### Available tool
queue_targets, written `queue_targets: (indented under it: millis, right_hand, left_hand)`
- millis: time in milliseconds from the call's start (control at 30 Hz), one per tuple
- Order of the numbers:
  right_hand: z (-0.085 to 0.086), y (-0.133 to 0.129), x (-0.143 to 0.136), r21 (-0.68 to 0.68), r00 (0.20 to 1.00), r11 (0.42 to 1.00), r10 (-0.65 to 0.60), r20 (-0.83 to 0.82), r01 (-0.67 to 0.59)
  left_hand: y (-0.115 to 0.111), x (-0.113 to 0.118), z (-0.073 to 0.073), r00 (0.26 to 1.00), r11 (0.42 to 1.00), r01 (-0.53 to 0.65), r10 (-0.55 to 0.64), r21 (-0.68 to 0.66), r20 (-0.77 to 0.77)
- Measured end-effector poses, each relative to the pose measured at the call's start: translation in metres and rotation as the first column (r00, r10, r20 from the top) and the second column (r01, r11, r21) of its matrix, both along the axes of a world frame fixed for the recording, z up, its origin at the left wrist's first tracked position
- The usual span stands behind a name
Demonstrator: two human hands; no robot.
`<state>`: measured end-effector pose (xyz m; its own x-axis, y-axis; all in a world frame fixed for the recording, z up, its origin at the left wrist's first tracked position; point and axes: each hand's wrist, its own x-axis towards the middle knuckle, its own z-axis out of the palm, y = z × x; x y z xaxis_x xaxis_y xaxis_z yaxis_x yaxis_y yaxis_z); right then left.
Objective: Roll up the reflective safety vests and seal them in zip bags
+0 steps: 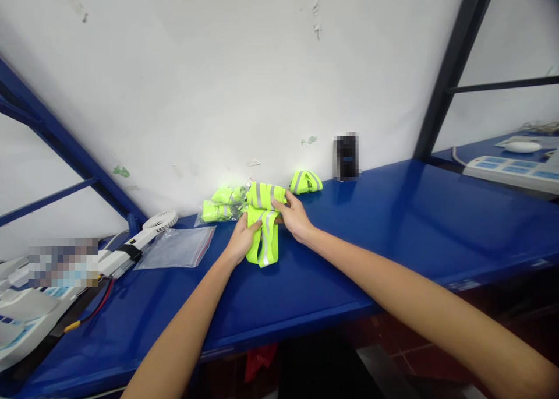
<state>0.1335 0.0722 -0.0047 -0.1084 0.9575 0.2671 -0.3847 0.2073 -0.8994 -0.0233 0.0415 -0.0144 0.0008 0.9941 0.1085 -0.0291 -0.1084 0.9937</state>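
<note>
Between my hands is a neon-yellow reflective strap (267, 196) with grey stripes, its upper part bundled and a loop hanging below. My left hand (241, 237) is closed on the strap's lower left side, thumb on top. My right hand (297, 214) grips the bundled part from the right, its thumb pressed on the front. Behind and left of them lie more yellow straps in clear plastic bags (217, 211). Another folded yellow strap (306, 182) rests by the wall to the right. An empty clear zip bag (177, 249) lies flat to the left of my left hand.
The blue table (349, 230) runs along a white wall. On its left are a white handheld fan (161, 219), white devices and a red-black cable with a yellow connector (73, 326). A blurred black object (347, 159) stands against the wall. Farther right is a power strip (515, 173).
</note>
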Motion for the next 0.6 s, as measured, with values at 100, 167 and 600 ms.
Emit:
queue_targets:
  millis: [100, 167, 600]
  right_hand:
    - [-0.0033, 0.0012, -0.0025, 0.014, 1.0, 1.0, 0.011, -0.023, -0.01]
    - [-0.0053, 0.0011, -0.0038, 0.033, 0.999, 0.999, 0.012, -0.033, -0.011]
    - [-0.0017, -0.0085, 0.0001, 0.222, 0.985, 0.973, -0.097, 0.146, 0.063]
  left_hand:
    - [0.0009, -0.0007, 0.0006, 1.0, 0.998, 0.002, -0.001, -0.06, 0.008]
    - [0.0016, -0.0012, 0.0011, 0.999, 0.997, 0.01, -0.007, -0.079, 0.043]
    - [-0.0041, 0.0005, 0.0087, 0.983, 0.99, 0.133, -0.127, -0.043, 0.13]
